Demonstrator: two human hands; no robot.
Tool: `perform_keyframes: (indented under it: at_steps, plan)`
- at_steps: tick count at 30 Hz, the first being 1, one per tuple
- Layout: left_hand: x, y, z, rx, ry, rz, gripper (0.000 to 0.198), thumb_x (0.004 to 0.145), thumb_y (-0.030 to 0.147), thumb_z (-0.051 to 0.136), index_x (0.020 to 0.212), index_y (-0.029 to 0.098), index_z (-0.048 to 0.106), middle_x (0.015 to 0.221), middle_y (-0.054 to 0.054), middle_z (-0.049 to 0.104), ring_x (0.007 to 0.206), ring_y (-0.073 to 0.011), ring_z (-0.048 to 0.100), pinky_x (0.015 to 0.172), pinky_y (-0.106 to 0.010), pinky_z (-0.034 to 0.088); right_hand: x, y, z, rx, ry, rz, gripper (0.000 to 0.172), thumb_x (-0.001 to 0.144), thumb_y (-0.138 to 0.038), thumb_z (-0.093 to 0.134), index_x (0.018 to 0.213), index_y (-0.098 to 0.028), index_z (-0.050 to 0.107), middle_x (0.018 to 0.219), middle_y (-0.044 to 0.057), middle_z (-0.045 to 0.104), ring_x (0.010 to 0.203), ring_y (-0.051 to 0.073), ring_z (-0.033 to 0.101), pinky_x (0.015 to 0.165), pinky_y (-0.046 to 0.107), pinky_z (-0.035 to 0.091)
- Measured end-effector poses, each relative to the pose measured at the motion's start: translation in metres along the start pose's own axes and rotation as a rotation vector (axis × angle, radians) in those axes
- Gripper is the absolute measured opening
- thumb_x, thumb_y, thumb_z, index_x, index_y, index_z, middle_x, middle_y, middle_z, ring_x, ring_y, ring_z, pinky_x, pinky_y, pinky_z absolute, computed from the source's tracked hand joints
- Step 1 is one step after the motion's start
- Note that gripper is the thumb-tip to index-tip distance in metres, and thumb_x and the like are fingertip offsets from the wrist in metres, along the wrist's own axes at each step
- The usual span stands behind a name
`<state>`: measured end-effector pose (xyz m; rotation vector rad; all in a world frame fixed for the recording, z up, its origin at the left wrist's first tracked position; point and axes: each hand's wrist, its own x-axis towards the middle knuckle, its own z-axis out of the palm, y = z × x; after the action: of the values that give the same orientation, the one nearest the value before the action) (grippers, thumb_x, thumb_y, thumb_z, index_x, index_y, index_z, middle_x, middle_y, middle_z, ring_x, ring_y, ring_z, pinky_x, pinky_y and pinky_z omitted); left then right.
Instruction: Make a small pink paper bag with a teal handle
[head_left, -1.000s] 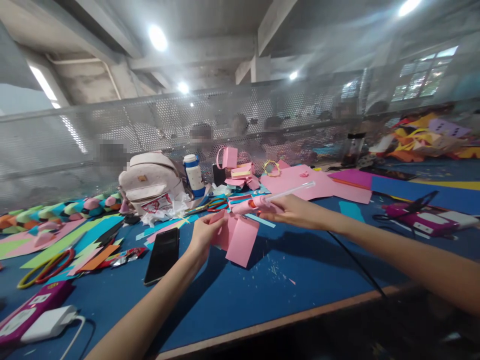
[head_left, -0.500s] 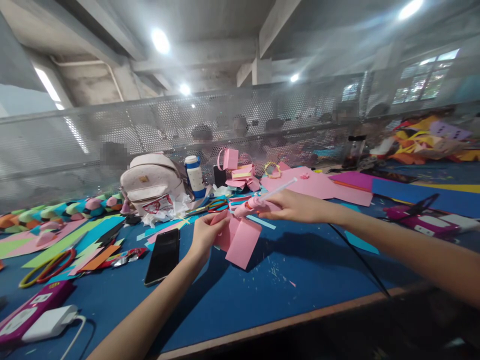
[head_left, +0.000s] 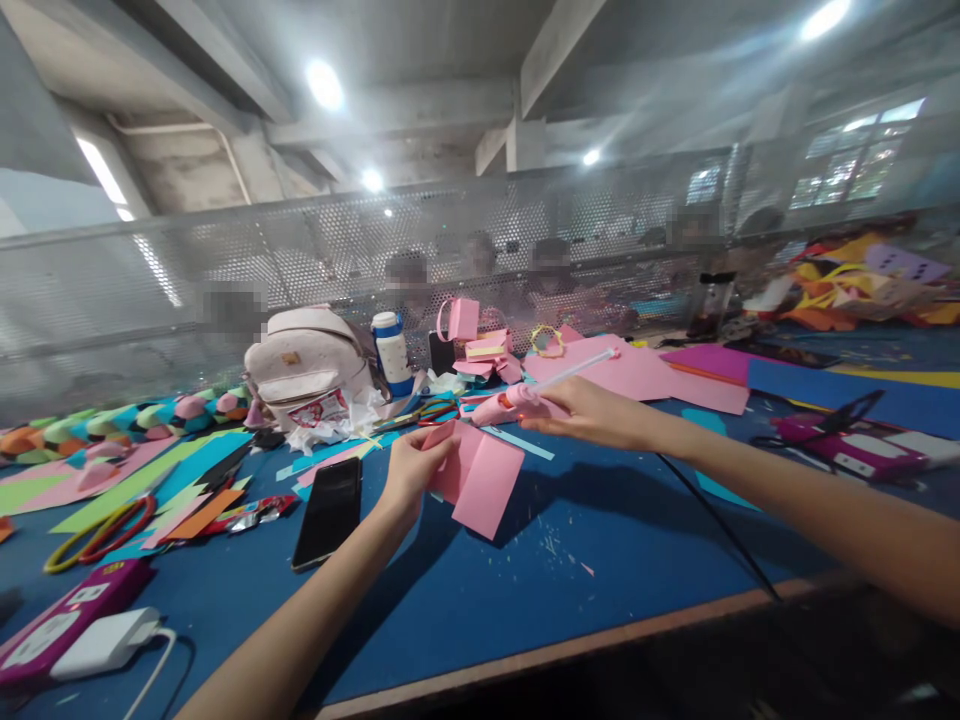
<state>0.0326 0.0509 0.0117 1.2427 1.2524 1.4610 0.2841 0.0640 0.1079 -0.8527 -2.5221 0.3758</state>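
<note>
My left hand (head_left: 414,468) pinches a folded piece of pink paper (head_left: 489,482) by its left edge, above the blue table. One panel of the paper hangs down toward me at an angle. My right hand (head_left: 581,412) is wrapped round a pink hot glue gun (head_left: 510,403), with a clear glue stick (head_left: 577,368) poking out of its back end. The gun's front points left, just beyond the paper's upper edge; whether its tip touches the paper I cannot tell. A black cord (head_left: 720,525) runs from under my right forearm to the table edge.
A black phone (head_left: 328,512) lies left of the paper. Scissors (head_left: 101,535), paper scraps and a purple power strip (head_left: 71,620) are further left. A white backpack (head_left: 307,362), a bottle (head_left: 391,355) and pink paper boxes (head_left: 484,348) stand behind. Another power strip (head_left: 847,445) is at right.
The glue gun has shifted slightly and turned, so more of its pink body shows and its glue stick reaches further right. My left hand and the pink paper stay nearly in place.
</note>
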Motion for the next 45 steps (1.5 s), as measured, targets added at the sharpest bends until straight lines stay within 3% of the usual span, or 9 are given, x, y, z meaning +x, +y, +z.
perform_keyframes:
  at_steps: [5, 10, 17, 21, 40, 45]
  plan:
    - [-0.001, 0.001, 0.001, -0.013, 0.004, -0.013, 0.036, 0.055, 0.042, 0.084, 0.069, 0.011, 0.071, 0.052, 0.003, 0.052, 0.048, -0.0064, 0.040, 0.047, -0.020, 0.027, 0.000, -0.002, 0.001, 0.001, 0.007, -0.033, 0.051, 0.091, -0.059, 0.046, 0.099, -0.015, 0.068, 0.086, 0.009, 0.068, 0.076, 0.023, 0.060, 0.065, 0.030, 0.043]
    - [-0.001, 0.000, 0.002, -0.031, 0.008, -0.026, 0.038, 0.053, 0.042, 0.085, 0.072, 0.011, 0.073, 0.056, 0.001, 0.057, 0.048, -0.0071, 0.043, 0.047, -0.020, 0.029, 0.000, -0.002, 0.003, 0.059, 0.012, -0.049, 0.048, 0.092, -0.057, 0.047, 0.114, -0.019, 0.066, 0.100, 0.009, 0.070, 0.087, 0.025, 0.062, 0.076, 0.033, 0.047]
    - [-0.001, 0.000, 0.002, -0.049, 0.002, -0.021, 0.040, 0.053, 0.041, 0.085, 0.077, 0.011, 0.075, 0.058, 0.000, 0.059, 0.049, -0.0074, 0.044, 0.048, -0.020, 0.031, -0.001, 0.000, 0.002, 0.089, -0.010, 0.008, 0.045, 0.093, -0.054, 0.048, 0.120, -0.021, 0.064, 0.108, 0.007, 0.070, 0.094, 0.026, 0.062, 0.083, 0.036, 0.047]
    - [-0.001, 0.000, 0.002, -0.056, -0.002, -0.022, 0.040, 0.054, 0.042, 0.085, 0.077, 0.011, 0.075, 0.058, 0.000, 0.060, 0.050, -0.0077, 0.045, 0.048, -0.020, 0.032, 0.000, -0.006, 0.001, 0.153, -0.045, -0.044, 0.044, 0.095, -0.050, 0.045, 0.125, -0.022, 0.061, 0.112, 0.006, 0.068, 0.101, 0.026, 0.061, 0.089, 0.038, 0.046]
    - [0.000, -0.001, 0.001, -0.058, 0.001, -0.031, 0.043, 0.053, 0.043, 0.085, 0.080, 0.010, 0.075, 0.058, 0.000, 0.060, 0.049, -0.0075, 0.045, 0.048, -0.020, 0.032, 0.000, -0.007, 0.000, 0.138, -0.011, -0.096, 0.039, 0.096, -0.049, 0.045, 0.119, -0.023, 0.064, 0.111, 0.004, 0.069, 0.105, 0.026, 0.061, 0.092, 0.037, 0.046]
    - [-0.001, 0.000, 0.002, -0.065, -0.004, -0.026, 0.043, 0.053, 0.043, 0.085, 0.079, 0.011, 0.075, 0.058, 0.000, 0.060, 0.049, -0.0073, 0.045, 0.048, -0.020, 0.032, 0.000, -0.006, -0.001, 0.123, -0.040, -0.083, 0.043, 0.097, -0.050, 0.043, 0.126, -0.024, 0.061, 0.118, 0.005, 0.067, 0.106, 0.027, 0.061, 0.091, 0.039, 0.046]
